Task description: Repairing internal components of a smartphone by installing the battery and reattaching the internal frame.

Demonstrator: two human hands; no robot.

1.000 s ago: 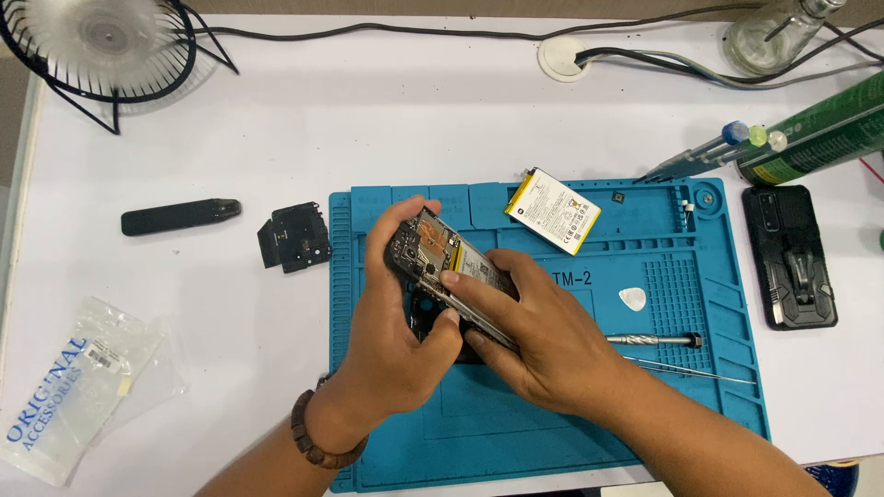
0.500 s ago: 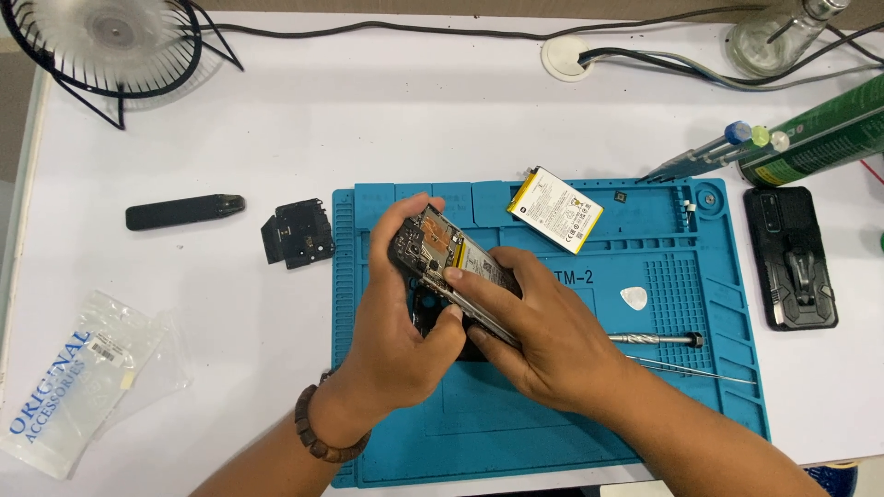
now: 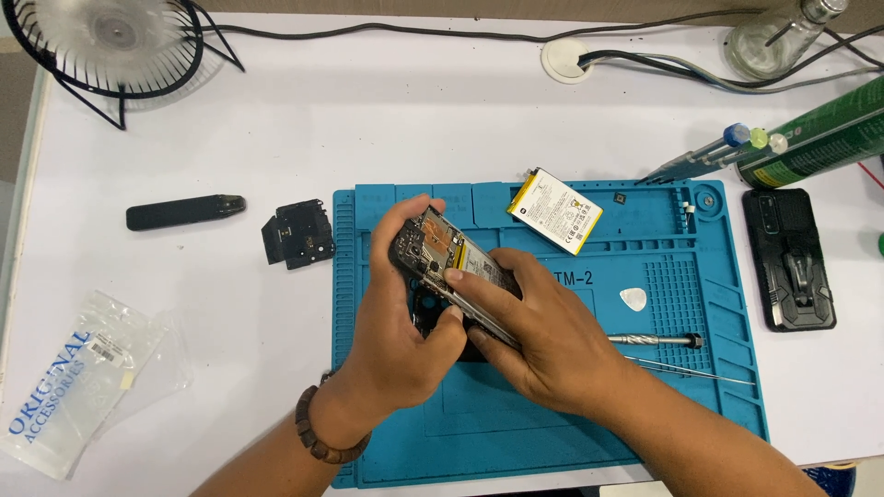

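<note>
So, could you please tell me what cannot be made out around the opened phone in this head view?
- Opened phone: its lower half is covered by the left hand and right hand.
- Dark part under the phone: mostly hidden by the fingers; its kind is unclear.
- Fan: cut off by the top edge.
- Glass bottle: top cut off.

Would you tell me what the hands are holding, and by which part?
Both hands grip an opened phone: left hand around its upper end, right hand along its lower edge.
</note>
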